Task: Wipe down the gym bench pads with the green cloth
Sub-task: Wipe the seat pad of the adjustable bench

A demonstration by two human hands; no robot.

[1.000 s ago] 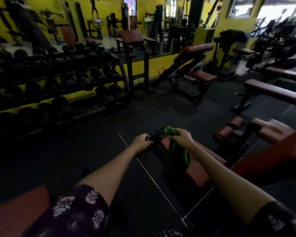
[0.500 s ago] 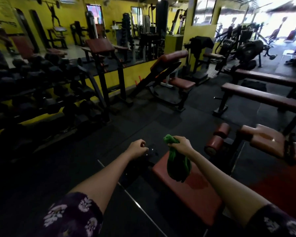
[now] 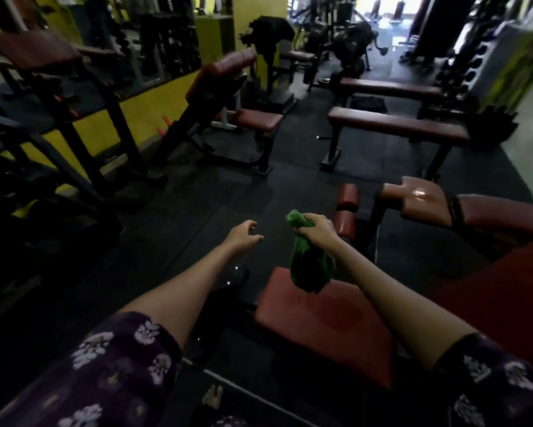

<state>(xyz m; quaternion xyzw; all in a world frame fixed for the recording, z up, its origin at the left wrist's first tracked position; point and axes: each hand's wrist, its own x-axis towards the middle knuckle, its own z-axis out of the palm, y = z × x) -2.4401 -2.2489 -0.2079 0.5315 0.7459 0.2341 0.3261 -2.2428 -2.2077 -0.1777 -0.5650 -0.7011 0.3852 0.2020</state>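
My right hand (image 3: pixel 316 231) grips the bunched green cloth (image 3: pixel 309 266), which hangs down from my fist just above the near red-brown bench pad (image 3: pixel 326 325). A darker damp patch shows on that pad. My left hand (image 3: pixel 243 237) hovers over the dark floor to the left of the cloth, fingers loosely curled and holding nothing. A shiny red seat pad (image 3: pixel 419 198) and two roller pads (image 3: pixel 346 211) lie just beyond the cloth on the right.
Two flat benches (image 3: pixel 397 126) stand at the back right, an incline bench (image 3: pixel 228 87) in the middle, and a dumbbell rack (image 3: pixel 21 167) along the left. Black rubber floor (image 3: pixel 197 195) lies between them. My bare foot (image 3: pixel 212 397) shows at the bottom.
The view has swung right and risen. My left hand has lifted off the bench frame and opened a little. My right hand still holds the cloth over the pad.
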